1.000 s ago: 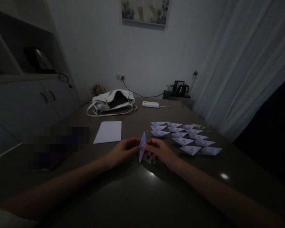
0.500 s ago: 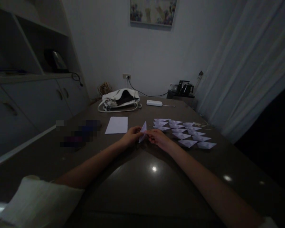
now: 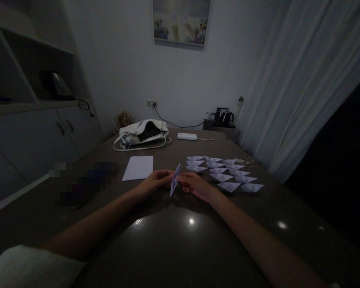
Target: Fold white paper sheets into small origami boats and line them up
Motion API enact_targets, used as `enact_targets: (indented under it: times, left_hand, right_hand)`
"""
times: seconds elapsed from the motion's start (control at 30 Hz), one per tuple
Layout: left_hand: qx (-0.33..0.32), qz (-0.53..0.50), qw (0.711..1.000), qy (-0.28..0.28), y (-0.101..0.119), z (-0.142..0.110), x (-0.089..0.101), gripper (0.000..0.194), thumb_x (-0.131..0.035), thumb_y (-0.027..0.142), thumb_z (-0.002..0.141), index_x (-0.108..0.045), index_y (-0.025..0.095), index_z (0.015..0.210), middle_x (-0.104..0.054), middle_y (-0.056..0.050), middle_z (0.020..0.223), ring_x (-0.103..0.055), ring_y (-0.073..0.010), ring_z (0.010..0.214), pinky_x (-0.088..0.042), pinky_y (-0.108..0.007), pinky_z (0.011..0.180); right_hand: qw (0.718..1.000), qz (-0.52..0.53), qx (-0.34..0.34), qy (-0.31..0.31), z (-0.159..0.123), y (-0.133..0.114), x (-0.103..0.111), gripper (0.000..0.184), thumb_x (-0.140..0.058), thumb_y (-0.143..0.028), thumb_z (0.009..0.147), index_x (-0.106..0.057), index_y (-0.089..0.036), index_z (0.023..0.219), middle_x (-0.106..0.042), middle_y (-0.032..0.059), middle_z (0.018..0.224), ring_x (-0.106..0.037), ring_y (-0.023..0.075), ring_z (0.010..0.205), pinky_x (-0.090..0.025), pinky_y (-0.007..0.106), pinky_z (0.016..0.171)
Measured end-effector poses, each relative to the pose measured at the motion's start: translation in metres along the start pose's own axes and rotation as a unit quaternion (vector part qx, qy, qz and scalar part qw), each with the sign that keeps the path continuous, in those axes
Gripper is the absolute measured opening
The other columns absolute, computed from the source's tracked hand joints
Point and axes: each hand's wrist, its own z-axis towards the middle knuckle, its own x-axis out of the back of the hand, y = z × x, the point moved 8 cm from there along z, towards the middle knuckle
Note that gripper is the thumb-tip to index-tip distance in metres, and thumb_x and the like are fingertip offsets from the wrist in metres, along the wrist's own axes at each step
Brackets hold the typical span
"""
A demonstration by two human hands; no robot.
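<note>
A folded white paper (image 3: 175, 182), narrow and pointed at both ends, is held between my two hands above the table. My left hand (image 3: 159, 180) pinches it from the left side, and my right hand (image 3: 195, 185) grips it from the right with thumb and fingers. To the right of my right hand, several white paper boats (image 3: 220, 177) stand in rows on the table. Left of my hands lies a stack of white paper sheets (image 3: 138, 167).
The dark glossy table (image 3: 180, 248) bears a white handbag (image 3: 142, 135) and a white power bank (image 3: 187, 136) with a short cable at its far side. A blurred-out object (image 3: 88, 182) lies at the left. Behind the table, a black kettle (image 3: 226, 118) stands on a small stand.
The view has shifted, so the scene sits lower and further left. The folded paper has turned in my hands and now shows as a thinner, more edge-on shape.
</note>
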Motion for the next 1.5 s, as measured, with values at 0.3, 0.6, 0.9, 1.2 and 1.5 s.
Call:
enact_targets:
  times: [0.3, 0.6, 0.9, 1.2, 1.5]
  left_hand:
    - [0.006, -0.036, 0.998, -0.042, 0.0, 0.001, -0.006, 0.028, -0.069, 0.033, 0.076, -0.063, 0.013, 0.095, -0.068, -0.004, 0.085, -0.06, -0.0149, 0.077, -0.043, -0.025, 0.073]
    - [0.011, -0.065, 0.997, -0.033, -0.007, 0.004, -0.002, 0.029, -0.071, 0.031, 0.074, -0.063, 0.014, 0.095, -0.068, -0.002, 0.082, -0.06, -0.0132, 0.071, -0.044, -0.023, 0.068]
    - [0.013, -0.091, 0.995, -0.037, -0.01, 0.006, -0.004, 0.029, -0.071, 0.035, 0.074, -0.062, 0.014, 0.092, -0.067, -0.003, 0.08, -0.061, -0.0145, 0.069, -0.045, -0.024, 0.066]
    - [0.001, -0.095, 0.994, -0.053, -0.006, 0.004, -0.004, 0.032, -0.066, 0.04, 0.079, -0.064, 0.012, 0.095, -0.067, -0.005, 0.082, -0.061, -0.0144, 0.073, -0.044, -0.023, 0.068]
    - [0.017, -0.114, 0.991, -0.068, -0.006, 0.004, -0.003, 0.026, -0.074, 0.027, 0.072, -0.066, 0.013, 0.092, -0.069, -0.004, 0.083, -0.062, -0.0128, 0.071, -0.045, -0.021, 0.067]
  right_hand:
    - [0.999, -0.047, 0.006, -0.026, 0.002, 0.003, -0.003, 0.025, -0.07, -0.035, 0.068, -0.063, -0.012, 0.077, -0.053, -0.0038, 0.062, -0.042, 0.0041, 0.048, -0.031, 0.019, 0.047]
    - [1.0, -0.018, 0.015, -0.009, 0.002, 0.001, -0.001, 0.027, -0.072, -0.03, 0.064, -0.066, -0.012, 0.084, -0.054, -0.0039, 0.06, -0.042, 0.0045, 0.047, -0.031, 0.019, 0.047]
    - [1.0, 0.0, 0.009, -0.025, 0.003, 0.003, -0.001, 0.019, -0.071, -0.029, 0.067, -0.066, -0.013, 0.076, -0.054, -0.0033, 0.059, -0.044, 0.0058, 0.049, -0.032, 0.02, 0.048]
    - [1.0, 0.018, 0.014, -0.02, 0.005, 0.005, 0.004, 0.024, -0.074, -0.03, 0.066, -0.068, -0.013, 0.083, -0.055, -0.0031, 0.063, -0.045, 0.0044, 0.051, -0.033, 0.019, 0.049]
    - [0.998, 0.015, 0.032, -0.043, 0.001, 0.0, -0.002, 0.026, -0.075, -0.031, 0.066, -0.067, -0.013, 0.083, -0.055, -0.0026, 0.065, -0.045, 0.0049, 0.052, -0.034, 0.019, 0.049]
